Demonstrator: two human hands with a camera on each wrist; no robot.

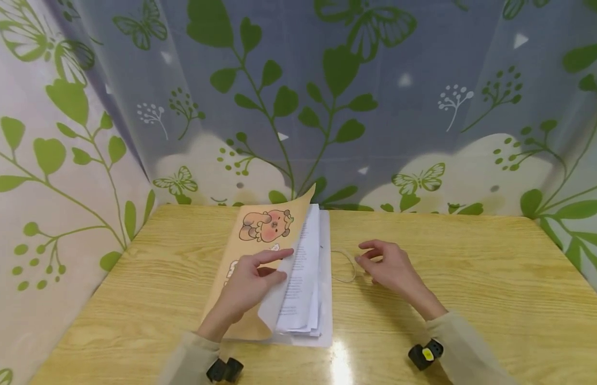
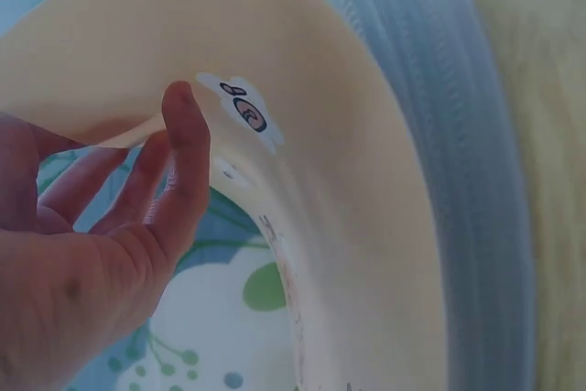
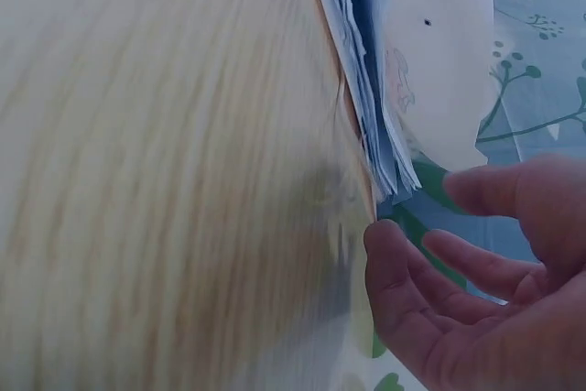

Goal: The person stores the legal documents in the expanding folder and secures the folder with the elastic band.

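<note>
A folder lies on the table with its orange cover (image 1: 260, 214), printed with a cartoon animal, lifted and curling to the left. My left hand (image 1: 247, 280) pinches the cover's free edge; in the left wrist view, one finger lies on the printed face. Under the cover, white printed papers (image 1: 302, 278) rest in a stack on a pale backing (image 1: 326, 299). A thin elastic loop (image 1: 352, 267) sticks out from the folder's right side. Beside that loop is my right hand (image 1: 387, 267), fingers loosely bent; nothing shows between them in the right wrist view (image 3: 458, 272).
The light wood table (image 1: 448, 256) spreads out on both sides of the folder. A curtain with green leaves and butterflies (image 1: 419, 179) hangs behind the table's far edge and along the sides. Each wrist wears a small black camera (image 1: 423, 355).
</note>
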